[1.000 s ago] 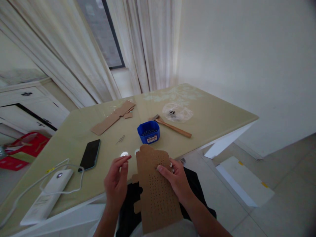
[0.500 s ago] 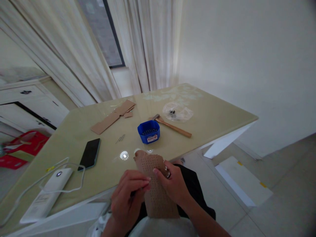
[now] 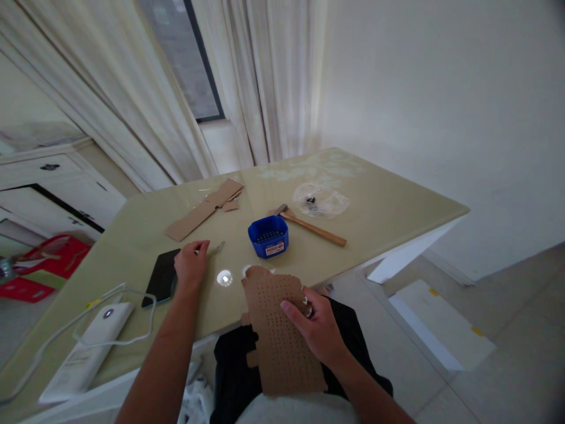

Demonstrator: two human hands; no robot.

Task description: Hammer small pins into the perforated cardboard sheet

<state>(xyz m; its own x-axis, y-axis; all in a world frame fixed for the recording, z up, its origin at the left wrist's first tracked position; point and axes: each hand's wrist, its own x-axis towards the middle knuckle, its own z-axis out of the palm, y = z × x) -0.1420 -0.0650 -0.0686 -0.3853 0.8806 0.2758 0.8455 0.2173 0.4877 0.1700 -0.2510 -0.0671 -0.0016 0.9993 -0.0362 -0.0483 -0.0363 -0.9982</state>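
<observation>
My right hand [image 3: 315,330] grips a brown cardboard sheet [image 3: 276,330] punched with rows of small holes, held over my lap at the near edge of the table [image 3: 375,206]. My left hand [image 3: 190,263] is stretched out over the table, its curled fingertips touching a few thin nails [image 3: 217,248] that lie there. Whether a nail is pinched between the fingers cannot be made out. A blue plastic box [image 3: 268,235] stands just beyond the sheet, and a small shiny round piece [image 3: 224,277] lies between my hands.
A wooden-handled hammer [image 3: 315,228] and a clear plastic bag [image 3: 321,200] lie behind the blue box. Cardboard strips [image 3: 203,209] lie at the back left. A black phone [image 3: 161,277] and a white power bank [image 3: 86,347] with a cable sit at the left. A red bag [image 3: 48,262] is on the floor.
My left hand has left the cardboard sheet and reached forward and left onto the table to the nails. My right hand still holds the sheet, now tilted flatter.
</observation>
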